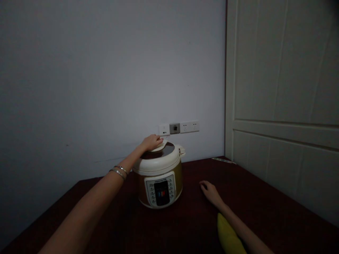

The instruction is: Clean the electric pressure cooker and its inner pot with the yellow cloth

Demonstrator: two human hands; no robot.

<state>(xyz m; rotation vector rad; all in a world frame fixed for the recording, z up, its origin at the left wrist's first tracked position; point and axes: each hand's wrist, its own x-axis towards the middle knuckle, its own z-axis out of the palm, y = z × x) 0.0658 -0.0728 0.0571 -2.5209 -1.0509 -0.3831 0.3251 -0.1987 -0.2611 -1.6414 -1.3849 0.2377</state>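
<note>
My left hand [153, 142] is resting on the handle [162, 145] of the cooker [159, 174], grip unclear; my right hand [212, 193] is lying unclenched on the table [196, 218].

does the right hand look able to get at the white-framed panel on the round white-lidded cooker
Likely yes: the right hand is beside the cooker, with nothing visible blocking the panel.

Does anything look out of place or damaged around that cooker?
Nothing clearly stands out: the cooker stands upright, its lid seemingly closed under the left hand, and no spill shows, though the dark table hides detail.
</note>
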